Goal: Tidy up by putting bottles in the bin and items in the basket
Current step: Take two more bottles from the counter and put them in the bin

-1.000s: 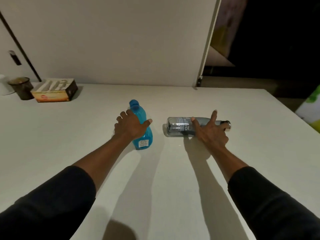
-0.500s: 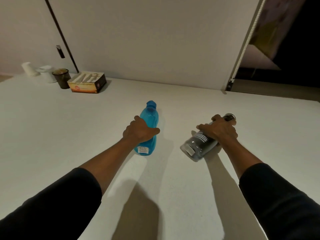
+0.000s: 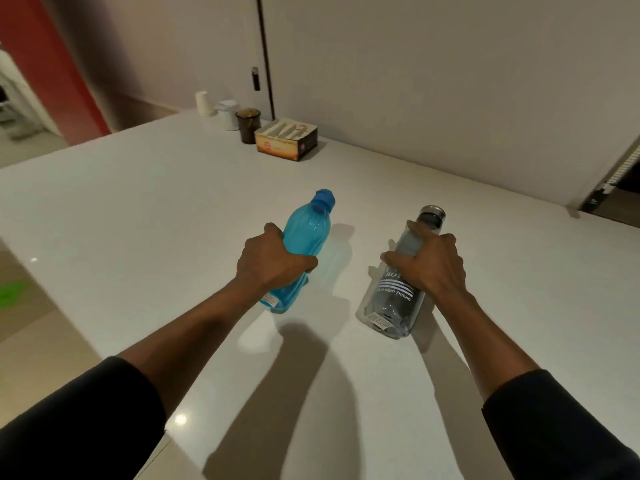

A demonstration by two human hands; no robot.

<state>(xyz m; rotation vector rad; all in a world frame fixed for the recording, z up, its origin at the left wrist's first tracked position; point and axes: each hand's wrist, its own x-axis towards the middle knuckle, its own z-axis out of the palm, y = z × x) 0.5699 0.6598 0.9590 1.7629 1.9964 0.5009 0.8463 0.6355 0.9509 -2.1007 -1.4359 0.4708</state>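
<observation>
Blue bottle (image 3: 308, 230) wrapped by left grip (image 3: 270, 268); grey bottle (image 3: 391, 301) clasped by right grip (image 3: 433, 265), fingers curled.

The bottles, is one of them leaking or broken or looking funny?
Nothing stands out. The blue bottle in the left hand and the grey bottle in the right hand are both capped and look whole, just held tilted. No puddle shows on the white table.

blue bottle (image 3: 308, 233): translucent, blue cap on, tilted, cap end pointing toward the carton box (image 3: 287, 140), well in front of it.
grey bottle (image 3: 391, 306): smoky clear, white print, metal cap, tilted likewise, in front and well right of the carton box.
</observation>
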